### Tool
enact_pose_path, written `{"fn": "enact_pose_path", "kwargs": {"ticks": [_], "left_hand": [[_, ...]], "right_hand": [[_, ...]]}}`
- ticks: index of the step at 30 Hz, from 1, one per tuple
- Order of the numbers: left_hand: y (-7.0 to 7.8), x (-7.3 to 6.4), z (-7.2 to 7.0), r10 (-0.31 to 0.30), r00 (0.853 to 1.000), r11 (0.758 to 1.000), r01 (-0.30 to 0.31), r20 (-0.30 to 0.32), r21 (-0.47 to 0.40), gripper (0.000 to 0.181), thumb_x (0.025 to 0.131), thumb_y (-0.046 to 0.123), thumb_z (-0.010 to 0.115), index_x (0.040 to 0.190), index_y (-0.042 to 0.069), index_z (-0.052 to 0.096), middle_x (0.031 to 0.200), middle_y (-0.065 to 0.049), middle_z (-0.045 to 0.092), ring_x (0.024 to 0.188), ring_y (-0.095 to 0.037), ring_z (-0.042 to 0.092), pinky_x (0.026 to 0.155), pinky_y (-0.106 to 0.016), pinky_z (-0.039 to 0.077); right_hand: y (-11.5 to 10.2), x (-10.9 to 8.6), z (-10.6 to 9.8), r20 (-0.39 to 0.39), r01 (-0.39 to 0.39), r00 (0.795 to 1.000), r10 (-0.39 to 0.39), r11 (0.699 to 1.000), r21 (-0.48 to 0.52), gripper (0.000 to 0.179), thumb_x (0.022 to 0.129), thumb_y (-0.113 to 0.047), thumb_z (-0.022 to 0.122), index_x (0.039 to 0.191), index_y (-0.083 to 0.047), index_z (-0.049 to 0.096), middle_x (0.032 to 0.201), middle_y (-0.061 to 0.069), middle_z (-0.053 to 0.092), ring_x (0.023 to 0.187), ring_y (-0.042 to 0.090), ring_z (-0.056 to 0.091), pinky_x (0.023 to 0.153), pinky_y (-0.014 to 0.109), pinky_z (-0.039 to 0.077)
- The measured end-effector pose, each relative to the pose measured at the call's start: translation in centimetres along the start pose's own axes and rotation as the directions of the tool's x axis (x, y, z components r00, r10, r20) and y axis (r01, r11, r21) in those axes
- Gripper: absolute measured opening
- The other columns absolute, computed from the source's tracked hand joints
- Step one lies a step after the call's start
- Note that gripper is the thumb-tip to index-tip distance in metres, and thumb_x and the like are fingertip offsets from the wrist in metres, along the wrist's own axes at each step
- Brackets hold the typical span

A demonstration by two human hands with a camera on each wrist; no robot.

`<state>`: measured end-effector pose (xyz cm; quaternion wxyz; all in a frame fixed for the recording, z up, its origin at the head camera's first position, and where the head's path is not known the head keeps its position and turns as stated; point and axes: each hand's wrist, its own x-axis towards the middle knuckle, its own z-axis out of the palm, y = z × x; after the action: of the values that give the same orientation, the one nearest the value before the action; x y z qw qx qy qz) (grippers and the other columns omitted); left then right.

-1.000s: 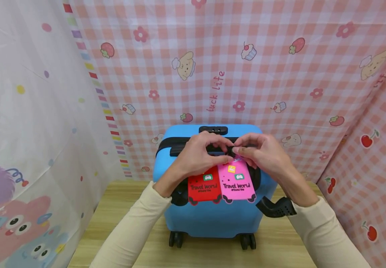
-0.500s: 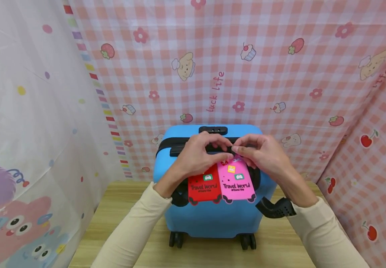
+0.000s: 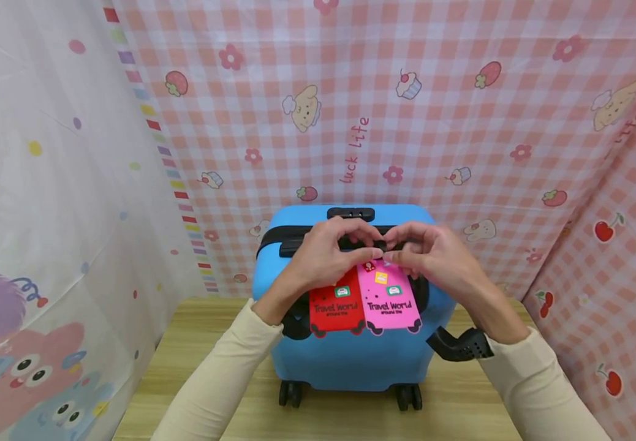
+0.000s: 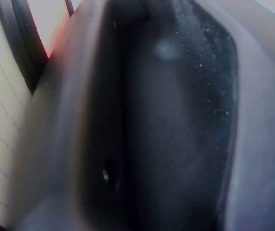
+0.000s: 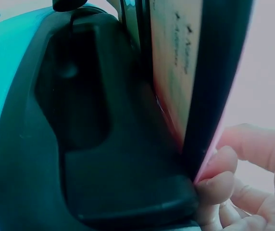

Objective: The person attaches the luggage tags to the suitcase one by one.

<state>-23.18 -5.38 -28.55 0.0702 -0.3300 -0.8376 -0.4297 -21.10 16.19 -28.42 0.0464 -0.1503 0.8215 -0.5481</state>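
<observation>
Two luggage tags hang side by side at the front of a blue suitcase [image 3: 351, 364]: a red tag [image 3: 336, 310] and a pink tag [image 3: 389, 300]. Above them, my left hand [image 3: 329, 251] pinches a small black strap [image 3: 380, 245] between thumb and forefinger. Opposite it, my right hand [image 3: 442, 254] pinches the same black piece, its fingertips almost meeting the left ones. How the strap is fastened is hidden behind the fingers. In the right wrist view, curled fingers [image 5: 219, 178] touch the edge of a tag, whose back shows a printed paper card [image 5: 171, 62].
The suitcase stands on a wood-grain surface [image 3: 345, 422], on black wheels [image 3: 408, 397]. A black combination lock [image 3: 351, 214] and a black band [image 3: 279, 234] lie on its top. Patterned cloths [image 3: 439, 141] hang behind and at both sides. A black recess [image 4: 176, 120] fills the left wrist view.
My right thumb has dropped slightly and its fingertips have spread a little on the black strap. The right wrist has shifted slightly right. The left hand and tags stay nearly still.
</observation>
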Motion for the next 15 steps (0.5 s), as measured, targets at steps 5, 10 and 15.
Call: {"fn": "enact_pose_path", "kwargs": {"ticks": [5, 10, 15], "left_hand": [[0.02, 0.07, -0.03, -0.015, 1.0, 1.0, 0.015, 0.005, -0.005, 0.016, 0.092, 0.023, 0.071, 0.108, 0.02, 0.073, 0.091, 0.009, 0.068, 0.092, -0.007, 0.058, 0.084, -0.031, 0.048], [0.01, 0.0, -0.02, -0.026, 1.0, 1.0, 0.026, 0.0, -0.01, 0.015, 0.092, 0.023, 0.071, 0.107, 0.019, 0.074, 0.092, 0.009, 0.068, 0.093, -0.008, 0.058, 0.084, -0.031, 0.048], [0.01, -0.05, 0.03, -0.033, 0.999, 0.999, 0.033, -0.007, -0.015, 0.016, 0.093, 0.023, 0.071, 0.108, 0.019, 0.074, 0.093, 0.008, 0.068, 0.094, -0.009, 0.058, 0.082, -0.031, 0.049]], "right_hand": [[-0.03, 0.02, 0.14, -0.021, -0.006, 1.0, 0.006, 1.0, -0.023, 0.028, 0.092, -0.024, 0.071, 0.113, -0.008, 0.064, 0.077, 0.008, 0.066, 0.067, 0.019, 0.056, 0.064, 0.03, 0.052], [-0.15, 0.03, 0.31, -0.032, -0.006, 0.999, 0.005, 1.0, -0.018, 0.027, 0.093, -0.022, 0.071, 0.112, -0.004, 0.063, 0.074, 0.006, 0.065, 0.065, 0.018, 0.055, 0.062, 0.028, 0.05], [-0.28, -0.09, 0.43, -0.043, 0.001, 0.999, -0.001, 1.0, -0.007, 0.028, 0.093, -0.022, 0.071, 0.112, -0.002, 0.063, 0.074, 0.004, 0.066, 0.063, 0.015, 0.054, 0.06, 0.027, 0.049]]}}
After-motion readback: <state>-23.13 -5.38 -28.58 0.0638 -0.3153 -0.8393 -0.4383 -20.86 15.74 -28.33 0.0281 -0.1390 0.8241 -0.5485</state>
